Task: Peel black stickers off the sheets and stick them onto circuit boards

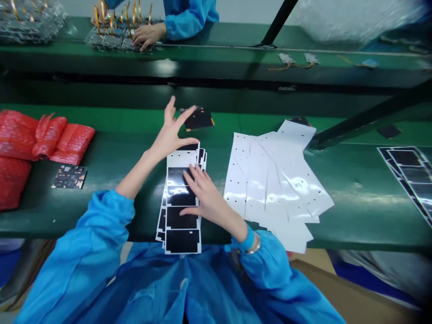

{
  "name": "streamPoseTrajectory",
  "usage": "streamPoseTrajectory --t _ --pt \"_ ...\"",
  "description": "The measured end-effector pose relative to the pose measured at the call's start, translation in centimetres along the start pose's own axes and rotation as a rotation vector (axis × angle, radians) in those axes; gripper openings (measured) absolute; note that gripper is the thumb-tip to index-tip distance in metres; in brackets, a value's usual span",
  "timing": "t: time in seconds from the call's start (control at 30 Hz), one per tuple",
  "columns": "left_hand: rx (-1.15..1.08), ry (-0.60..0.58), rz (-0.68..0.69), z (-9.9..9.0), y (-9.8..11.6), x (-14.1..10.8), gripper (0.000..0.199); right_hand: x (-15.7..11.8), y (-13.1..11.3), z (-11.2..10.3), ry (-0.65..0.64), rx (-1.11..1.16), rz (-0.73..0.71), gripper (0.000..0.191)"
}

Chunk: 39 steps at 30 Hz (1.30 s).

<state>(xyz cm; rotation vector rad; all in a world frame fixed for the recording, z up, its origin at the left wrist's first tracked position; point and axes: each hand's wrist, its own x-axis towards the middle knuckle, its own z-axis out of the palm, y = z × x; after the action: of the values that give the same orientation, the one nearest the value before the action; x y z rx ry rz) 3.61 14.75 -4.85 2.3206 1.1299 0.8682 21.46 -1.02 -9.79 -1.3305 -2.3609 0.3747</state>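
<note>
Blue gown sleeves are gathered at the forearms, and directly ahead of them a fanned stack of black-and-white film sheets is laid on a green bench. The stack is pressed by the right hand, whose fingers are laid flat and unclenched on its upper sheets, with nothing pinched. The left hand is held raised and open, its fingers spread, its palm just beside the stack's far end; contact cannot be told. A black film piece is lying just beyond. Creased white film, dotted with small dark marks, is spread to the right, and red bubble bags are heaped to the left. Across the aisle, a co-worker's hand is placed on a tray of circuit boards.
</note>
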Motion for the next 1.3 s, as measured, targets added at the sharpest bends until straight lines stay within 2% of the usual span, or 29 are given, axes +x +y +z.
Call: streamPoseTrajectory --t 0.03,0.07,0.13,0.23,0.33,0.4,0.5,0.6,0.67,0.77,0.87,0.97,1.1,1.23,1.3 --pt "0.018 -0.038 -0.088 0.7 -0.8 1.0 0.083 0.2 0.0 1.4 -0.055 0.035 0.013 0.112" --pt "0.033 -0.078 -0.152 1.1 -1.3 1.2 0.086 0.3 0.2 2.6 -0.078 0.07 0.029 0.111" --pt "0.061 -0.125 -0.23 0.9 -1.4 -0.2 0.072 0.4 0.7 4.2 -0.044 0.148 0.046 0.099" --pt "0.062 -0.106 -0.347 -0.9 -0.4 -5.4 0.044 0.1 1.6 4.9 0.067 0.236 0.036 0.076" --pt "0.02 -0.09 -0.493 -2.3 0.6 -10.7 0.034 0.0 1.9 4.6 0.119 0.263 0.041 0.059" --pt "-0.037 -0.062 -0.552 -2.3 1.0 -13.2 0.031 0.2 1.8 4.6 0.155 0.274 0.054 0.05" --pt "-0.117 0.005 -0.588 -1.2 1.4 -15.2 0.026 0.3 1.7 4.6 0.214 0.287 0.073 0.039" --pt "-0.169 0.035 -0.562 0.2 2.2 -15.9 0.027 0.1 1.4 4.3 0.262 0.301 0.071 0.038" --pt "-0.311 0.054 -0.527 1.0 3.0 -15.9 0.025 -0.2 0.9 3.6 0.282 0.309 0.054 0.039" --pt "-0.522 0.1 -0.501 2.0 4.2 -15.8 0.018 -0.3 -0.1 1.9 0.299 0.298 0.004 0.041" --pt "-0.57 0.153 -0.495 2.6 4.9 -15.7 0.02 0.5 -1.0 -0.3 0.356 0.186 -0.085 0.032" --pt "-0.585 0.188 -0.458 2.7 5.4 -15.4 0.019 2.0 -1.2 -2.1 0.397 0.041 -0.236 0.018" --pt "-0.53 0.244 -0.394 2.6 6.2 -15.1 0.013 3.4 -1.1 -3.6 0.372 -0.023 -0.436 0.015" --pt "-0.427 0.275 -0.334 3.1 7.4 -15.1 0.014 3.4 -1.0 -4.3 0.355 -0.011 -0.509 0.018" --pt "-0.373 0.28 -0.308 3.6 7.7 -14.9 0.016 3.3 -0.7 -4.2 0.378 -0.012 -0.521 0.012"
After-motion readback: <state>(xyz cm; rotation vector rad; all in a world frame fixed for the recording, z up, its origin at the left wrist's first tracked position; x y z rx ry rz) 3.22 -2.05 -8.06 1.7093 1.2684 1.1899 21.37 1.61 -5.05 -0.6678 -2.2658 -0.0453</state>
